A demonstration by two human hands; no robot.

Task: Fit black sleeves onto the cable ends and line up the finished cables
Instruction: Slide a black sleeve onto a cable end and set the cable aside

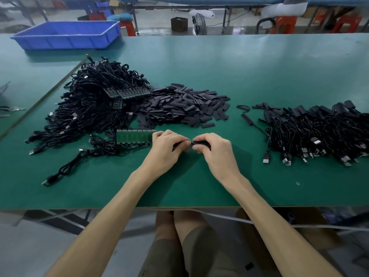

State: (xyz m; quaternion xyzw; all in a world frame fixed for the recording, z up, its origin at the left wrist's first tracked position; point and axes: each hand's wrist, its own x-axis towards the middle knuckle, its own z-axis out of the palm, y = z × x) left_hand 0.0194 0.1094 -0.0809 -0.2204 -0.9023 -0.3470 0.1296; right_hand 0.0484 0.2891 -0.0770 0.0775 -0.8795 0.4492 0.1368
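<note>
Cable [176, 145] in left hand [166, 151], sleeve [202, 144] in right hand [216, 152]

Both forearms converge; left hand [166, 149] pinches a thin black cable end [176, 145], right hand [216, 151] (fingers curled) grips a short black sleeve [200, 143], thumbs nearly touching.

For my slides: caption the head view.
Left hand holds a cable end, right hand a black sleeve, over the green table near the sleeve pile.
</note>
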